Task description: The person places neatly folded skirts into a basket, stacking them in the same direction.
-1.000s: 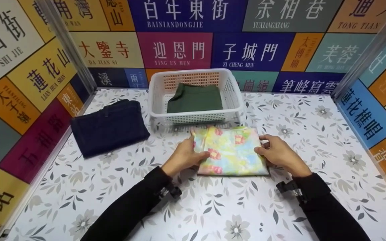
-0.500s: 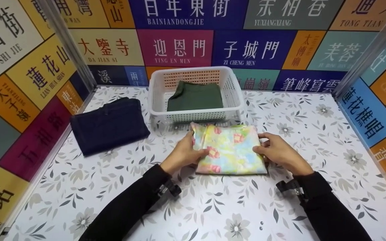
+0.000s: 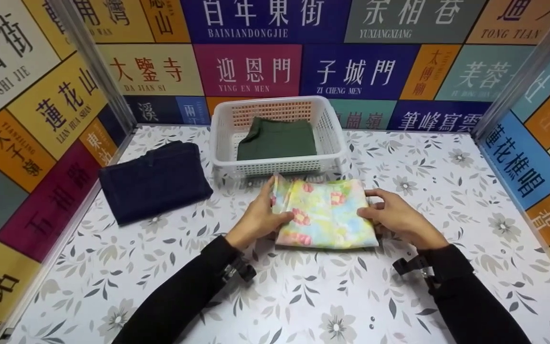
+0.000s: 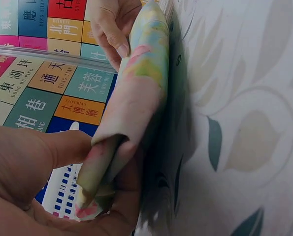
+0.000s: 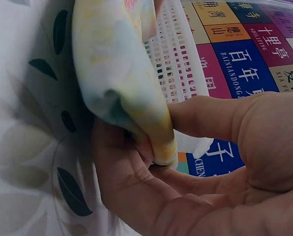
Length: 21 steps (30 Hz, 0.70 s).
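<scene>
Floral cloth (image 3: 327, 217) edged left | long axis seemingly left-right | left hand (image 3: 259, 217), right hand (image 3: 396, 215) pinching sides

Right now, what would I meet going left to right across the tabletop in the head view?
Folded navy cloth, left hand, folded floral cloth, right hand. The white basket spans behind, so I leave it out.

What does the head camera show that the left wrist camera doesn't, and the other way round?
Only the head view: a folded navy cloth, a dark green cloth lying in the basket, and the person's black sleeves.

Only the left wrist view: the near end of the floral cloth seen end-on, its layers curled, with fingers of the left hand tucked beneath.

Both: the floral cloth, the left hand, the right hand, the sign-covered wall, the patterned tabletop and at least part of the basket.
</scene>
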Each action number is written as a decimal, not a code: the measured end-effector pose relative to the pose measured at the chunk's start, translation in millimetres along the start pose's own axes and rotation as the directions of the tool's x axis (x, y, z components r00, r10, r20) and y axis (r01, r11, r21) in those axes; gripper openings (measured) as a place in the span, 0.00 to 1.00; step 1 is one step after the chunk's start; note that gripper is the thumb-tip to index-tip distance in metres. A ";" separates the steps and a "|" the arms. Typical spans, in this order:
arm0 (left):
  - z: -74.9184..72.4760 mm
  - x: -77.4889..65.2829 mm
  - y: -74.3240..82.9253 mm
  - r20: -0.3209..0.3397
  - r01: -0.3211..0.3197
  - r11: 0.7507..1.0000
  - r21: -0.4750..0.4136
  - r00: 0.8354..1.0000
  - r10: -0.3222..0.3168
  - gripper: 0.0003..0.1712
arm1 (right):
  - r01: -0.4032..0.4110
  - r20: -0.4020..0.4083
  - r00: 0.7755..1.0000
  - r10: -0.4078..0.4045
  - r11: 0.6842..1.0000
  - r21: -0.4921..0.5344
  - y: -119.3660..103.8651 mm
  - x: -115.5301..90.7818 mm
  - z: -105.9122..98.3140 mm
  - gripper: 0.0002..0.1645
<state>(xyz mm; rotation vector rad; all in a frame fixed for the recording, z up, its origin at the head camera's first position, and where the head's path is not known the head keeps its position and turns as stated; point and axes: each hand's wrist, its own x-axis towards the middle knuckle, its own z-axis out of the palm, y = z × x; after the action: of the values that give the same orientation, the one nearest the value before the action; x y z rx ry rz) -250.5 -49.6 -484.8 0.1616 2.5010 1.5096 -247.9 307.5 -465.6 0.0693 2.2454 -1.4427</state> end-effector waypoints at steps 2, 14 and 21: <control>-0.5 -0.3 -0.7 0.014 -0.010 1.000 -0.015 1.000 0.011 0.69 | -0.001 0.002 1.000 0.001 1.000 0.021 0.1 -0.3 -0.1 0.52; -5.7 -2.8 -5.3 0.051 -0.128 0.991 0.027 0.991 0.127 0.42 | 0.070 0.043 0.996 -0.074 0.994 0.081 0.3 0.1 0.3 0.52; -7.3 -3.7 -2.1 0.107 -0.060 0.996 -0.063 0.992 0.066 0.33 | 0.104 0.050 0.993 -0.106 0.994 0.043 1.9 -2.4 -1.3 0.53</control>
<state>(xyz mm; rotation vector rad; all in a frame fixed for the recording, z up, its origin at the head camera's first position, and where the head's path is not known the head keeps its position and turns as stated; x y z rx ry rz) -248.7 -57.6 -482.9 0.3078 2.3841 1.5528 -245.7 310.0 -465.9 -0.0746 2.2071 -1.5265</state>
